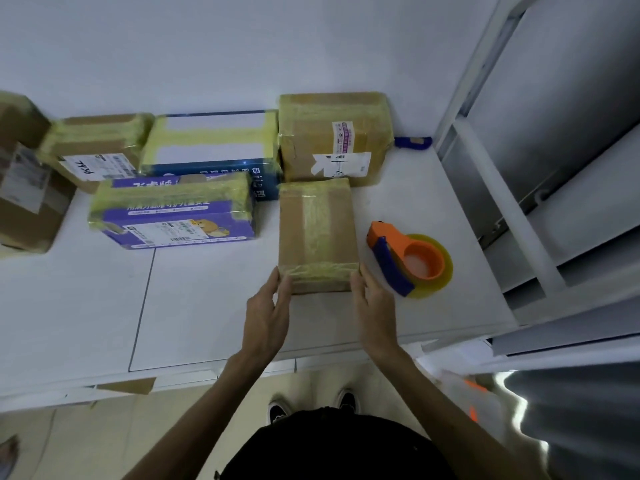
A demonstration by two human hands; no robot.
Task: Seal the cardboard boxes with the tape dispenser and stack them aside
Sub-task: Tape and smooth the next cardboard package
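While the taped box (317, 233) lies flat on the table (207, 306), the left hand (266, 317) touches its near left corner and the right hand (374, 306) its near right corner. Fingers of both are fairly straight and spread, not curled round it. The dispenser (405, 259) lies just right of the box, apart. A larger box (334, 138) stands just behind and a purple box (173, 209) to the left.

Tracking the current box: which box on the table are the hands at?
The small plain brown box at the front, beside the tape dispenser; left hand and right hand flank its near end.
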